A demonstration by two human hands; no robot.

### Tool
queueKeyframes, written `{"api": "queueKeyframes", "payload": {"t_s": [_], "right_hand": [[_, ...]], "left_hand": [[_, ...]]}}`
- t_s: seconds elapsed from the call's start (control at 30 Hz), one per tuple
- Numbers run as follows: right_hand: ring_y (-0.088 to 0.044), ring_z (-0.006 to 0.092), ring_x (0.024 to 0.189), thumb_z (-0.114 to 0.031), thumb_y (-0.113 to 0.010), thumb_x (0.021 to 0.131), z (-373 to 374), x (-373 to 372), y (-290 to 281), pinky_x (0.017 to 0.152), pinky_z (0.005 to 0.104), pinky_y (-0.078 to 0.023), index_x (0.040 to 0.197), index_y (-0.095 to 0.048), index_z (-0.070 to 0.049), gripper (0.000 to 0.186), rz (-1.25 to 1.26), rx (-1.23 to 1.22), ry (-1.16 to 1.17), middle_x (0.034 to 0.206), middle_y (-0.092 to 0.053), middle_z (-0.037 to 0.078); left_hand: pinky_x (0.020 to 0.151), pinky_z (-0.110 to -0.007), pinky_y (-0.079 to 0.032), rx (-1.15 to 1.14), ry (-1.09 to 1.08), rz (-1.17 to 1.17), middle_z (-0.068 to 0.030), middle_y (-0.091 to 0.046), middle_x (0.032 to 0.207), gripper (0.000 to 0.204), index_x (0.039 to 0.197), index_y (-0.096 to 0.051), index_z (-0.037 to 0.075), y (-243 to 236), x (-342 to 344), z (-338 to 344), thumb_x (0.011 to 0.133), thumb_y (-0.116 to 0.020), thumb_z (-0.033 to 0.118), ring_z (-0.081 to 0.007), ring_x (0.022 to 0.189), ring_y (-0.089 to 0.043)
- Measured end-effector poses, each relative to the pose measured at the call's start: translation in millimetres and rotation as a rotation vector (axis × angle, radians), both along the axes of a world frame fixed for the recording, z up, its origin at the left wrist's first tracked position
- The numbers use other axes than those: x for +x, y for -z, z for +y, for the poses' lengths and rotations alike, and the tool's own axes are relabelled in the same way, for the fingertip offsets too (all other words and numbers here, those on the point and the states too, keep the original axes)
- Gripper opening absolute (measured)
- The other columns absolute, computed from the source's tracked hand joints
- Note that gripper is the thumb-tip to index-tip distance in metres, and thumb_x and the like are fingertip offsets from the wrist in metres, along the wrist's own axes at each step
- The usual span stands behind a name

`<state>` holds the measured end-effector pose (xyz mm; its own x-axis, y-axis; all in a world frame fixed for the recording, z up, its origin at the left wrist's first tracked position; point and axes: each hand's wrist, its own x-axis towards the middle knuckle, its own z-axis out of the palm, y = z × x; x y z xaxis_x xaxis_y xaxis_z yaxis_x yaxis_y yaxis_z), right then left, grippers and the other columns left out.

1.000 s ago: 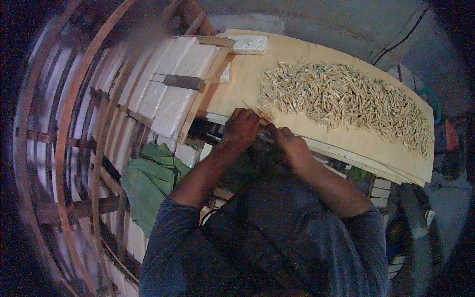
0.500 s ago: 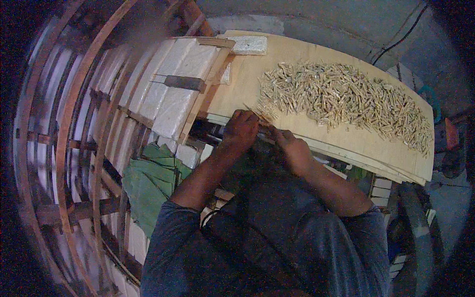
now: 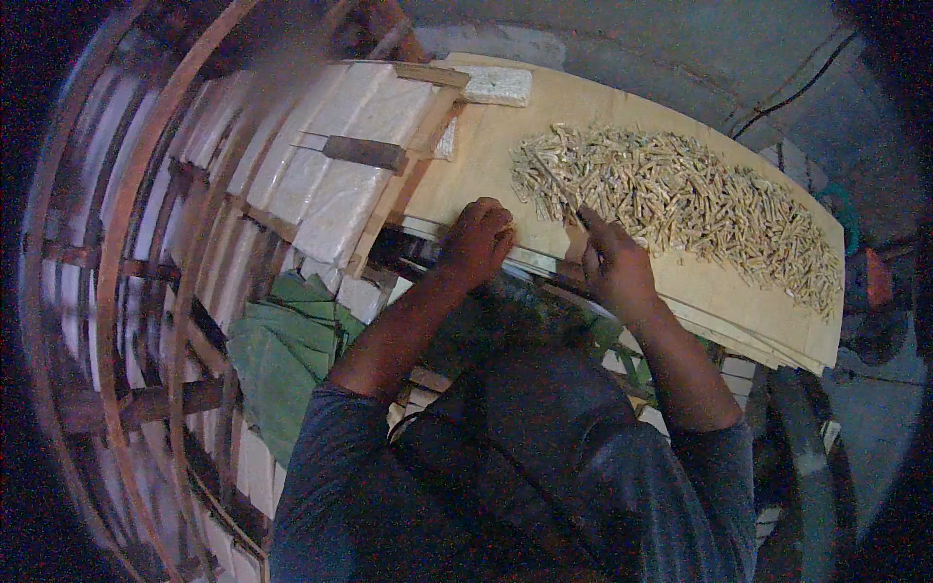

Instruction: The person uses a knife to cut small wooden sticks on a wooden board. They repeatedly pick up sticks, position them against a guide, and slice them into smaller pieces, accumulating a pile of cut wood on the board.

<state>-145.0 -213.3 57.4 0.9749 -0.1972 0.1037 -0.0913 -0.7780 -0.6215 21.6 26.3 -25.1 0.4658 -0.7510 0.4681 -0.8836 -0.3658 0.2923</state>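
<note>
At the near edge of a pale wooden board point(image 3: 466, 146), my left hand point(image 3: 478, 241) is closed, its fingers curled around something small and pale that I cannot make out. My right hand point(image 3: 619, 262) is raised to the right of it and grips a thin, long, pointed tool point(image 3: 556, 182). The tool's shaft slants up and left over the end of a heap of short, pale stick-like pieces point(image 3: 680, 199). Its handle is mostly hidden in my fist. The two hands are apart.
Left of the board sit white plastic-wrapped blocks point(image 3: 340, 117), with a wooden-handled spike point(image 3: 364, 152) on top. A small white packet point(image 3: 498, 85) lies at the board's far left. Green cloth point(image 3: 282, 340) hangs below the blocks. Curved wooden bars point(image 3: 121, 291) stand far left.
My right hand has moved away from my left, to the right and slightly up, bringing the pointed tool over the heap's left end. My left hand stays near the board's edge.
</note>
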Motion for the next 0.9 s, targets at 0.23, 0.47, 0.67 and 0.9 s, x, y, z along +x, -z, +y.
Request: {"api": "queueKeyframes", "payload": {"t_s": [0.23,0.47,0.67,0.9], "right_hand": [[-0.071,0.0449,0.087,-0.009,-0.066,0.092,33.7,-19.8,8.1,0.074,0.0522,-0.061,0.158,-0.042,-0.015,0.071,0.055,-0.044,-0.19,0.114,-0.066,0.024],[-0.071,0.0443,0.088,-0.015,-0.064,0.096,46.1,-1.8,22.9,0.074,0.0533,-0.061,0.158,-0.041,-0.019,0.066,0.097,-0.079,-0.19,0.116,-0.066,0.024],[-0.071,0.0458,0.087,-0.013,-0.063,0.096,35.4,-38.1,2.4,0.074,0.0531,-0.06,0.158,-0.041,-0.018,0.066,0.169,-0.081,-0.152,0.116,-0.066,0.025],[-0.07,0.0479,0.084,-0.009,-0.062,0.094,45.5,-1.3,26.9,0.074,0.0538,-0.06,0.16,-0.036,-0.016,0.072,0.121,-0.126,-0.248,0.117,-0.064,0.027]], "left_hand": [[0.097,-0.048,-0.051,0.159,0.034,-0.103,-0.0129,-0.067,0.105,0.019,0.102,-0.071,0.006,-20.6,-7.3,-7.2,0.085,-0.073,0.014,-0.0352,0.107,-0.061],[0.098,-0.046,-0.052,0.234,0.05,-0.191,-0.0138,-0.069,0.108,0.02,0.105,-0.071,0.005,-27.1,-6.6,-5.5,0.09,-0.07,0.017,-0.0346,0.108,-0.063],[0.102,-0.047,-0.05,0.205,-0.044,-0.117,-0.0138,-0.07,0.112,0.019,0.107,-0.072,0.005,-19.7,-9.1,-6.4,0.093,-0.068,0.017,-0.0338,0.11,-0.064],[0.102,-0.046,-0.05,0.317,0.033,-0.168,-0.0127,-0.07,0.109,0.02,0.106,-0.07,0.002,-40.7,-11.1,-5.6,0.091,-0.069,0.015,-0.0306,0.11,-0.064]]}}
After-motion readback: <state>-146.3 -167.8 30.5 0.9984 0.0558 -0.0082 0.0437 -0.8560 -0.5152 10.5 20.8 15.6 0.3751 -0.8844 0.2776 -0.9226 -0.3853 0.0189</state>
